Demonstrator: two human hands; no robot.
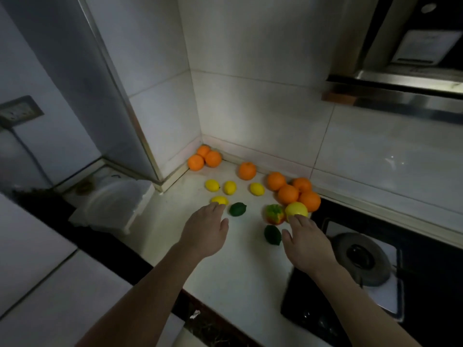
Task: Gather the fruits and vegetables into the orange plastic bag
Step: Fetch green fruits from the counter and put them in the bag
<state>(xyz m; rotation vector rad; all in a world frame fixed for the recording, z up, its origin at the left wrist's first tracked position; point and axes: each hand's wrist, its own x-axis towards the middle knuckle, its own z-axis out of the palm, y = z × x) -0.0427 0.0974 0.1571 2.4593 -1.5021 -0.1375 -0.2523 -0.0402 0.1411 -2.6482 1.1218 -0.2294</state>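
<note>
Both hands spread, left hand [205,227] over crosswise lemon [220,200] (right hand [307,240] empty)

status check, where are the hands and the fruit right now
Left hand open, fingertips at a lemon. Right hand open, touching the big yellow fruit. Fruit all loose on counter. No orange bag visible.

Countertop [240,266] under my hands: pale, smooth, slightly glossy stone look. Wall tiles [263,101]: white, glazed, reflective. Hob [426,236]: black glossy glass with a matt dark metal burner [360,256]. Range hood [400,96]: brushed steel edge. Oranges [295,190] appear finely dimpled; lemons [230,187] smooth, waxy.
</note>
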